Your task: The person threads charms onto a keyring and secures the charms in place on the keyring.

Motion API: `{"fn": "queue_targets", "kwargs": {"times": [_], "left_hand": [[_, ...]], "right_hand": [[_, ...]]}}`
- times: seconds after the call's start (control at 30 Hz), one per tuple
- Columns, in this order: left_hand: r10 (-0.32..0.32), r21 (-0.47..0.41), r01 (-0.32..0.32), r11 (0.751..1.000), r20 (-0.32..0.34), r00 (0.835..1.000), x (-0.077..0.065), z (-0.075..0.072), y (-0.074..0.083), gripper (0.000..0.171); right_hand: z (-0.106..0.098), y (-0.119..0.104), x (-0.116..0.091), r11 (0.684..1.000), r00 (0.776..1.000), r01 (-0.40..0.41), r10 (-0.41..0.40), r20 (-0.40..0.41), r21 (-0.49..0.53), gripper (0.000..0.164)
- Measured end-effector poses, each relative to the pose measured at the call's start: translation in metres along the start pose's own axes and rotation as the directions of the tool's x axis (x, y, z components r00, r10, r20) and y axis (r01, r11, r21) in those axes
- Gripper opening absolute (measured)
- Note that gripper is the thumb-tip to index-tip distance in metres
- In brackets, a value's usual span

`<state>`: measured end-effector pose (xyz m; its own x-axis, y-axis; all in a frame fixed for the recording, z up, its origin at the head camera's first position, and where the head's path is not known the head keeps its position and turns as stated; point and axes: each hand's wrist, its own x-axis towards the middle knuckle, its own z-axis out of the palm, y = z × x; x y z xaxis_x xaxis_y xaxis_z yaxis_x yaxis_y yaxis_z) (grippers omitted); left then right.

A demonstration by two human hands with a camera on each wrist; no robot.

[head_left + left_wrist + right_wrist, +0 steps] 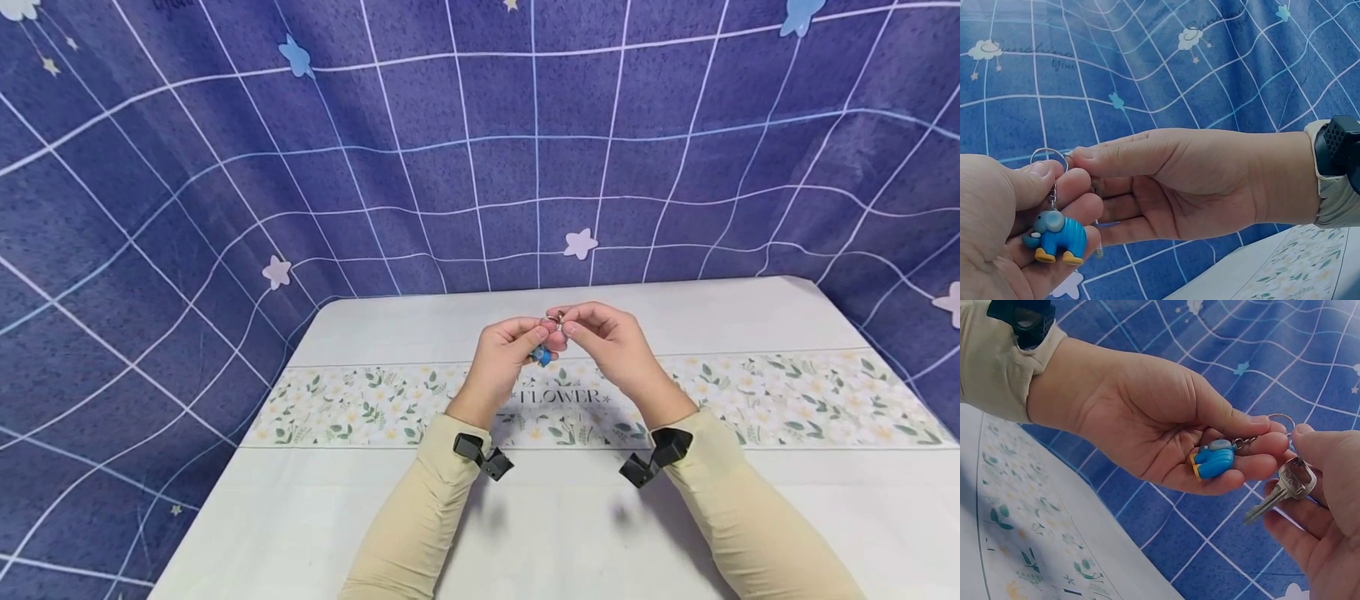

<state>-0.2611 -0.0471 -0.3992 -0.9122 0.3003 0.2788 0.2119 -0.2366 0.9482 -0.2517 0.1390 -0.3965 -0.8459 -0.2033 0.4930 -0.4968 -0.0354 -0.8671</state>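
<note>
Right wrist view, mid-right: left hand and right hand pinch a silvery wire ring; slackness could drop the silvery metal key.

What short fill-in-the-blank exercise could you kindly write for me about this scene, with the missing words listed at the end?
1. The left hand pinches a metal ring, linked by a short chain to a blue charm shaped like an ____.
2. In the right wrist view, the silvery metal thing in front of the right hand is a ____.
3. The floral strip across the table bears the printed word ____.

Missing words: elephant; key; FLOWER.
</note>
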Motion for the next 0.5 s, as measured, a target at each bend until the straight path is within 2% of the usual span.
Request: {"fn": "queue_targets", "kwargs": {"times": [0.17,0.5], "left_hand": [[-0.007,0.014,0.007,1.000,0.008,1.000,0.0001,-0.0003,0.0010,0.023],[-0.018,-0.012,0.018,1.000,0.023,1.000,0.0014,-0.0004,0.0005,0.018]], "right_hand": [[0.0004,-0.0019,0.0011,1.000,1.000,0.009,-0.009,0.013,0.003,0.010],[0.0002,-0.0013,0.0009,1.000,1.000,0.007,-0.007,0.016,0.022,0.010]]}}
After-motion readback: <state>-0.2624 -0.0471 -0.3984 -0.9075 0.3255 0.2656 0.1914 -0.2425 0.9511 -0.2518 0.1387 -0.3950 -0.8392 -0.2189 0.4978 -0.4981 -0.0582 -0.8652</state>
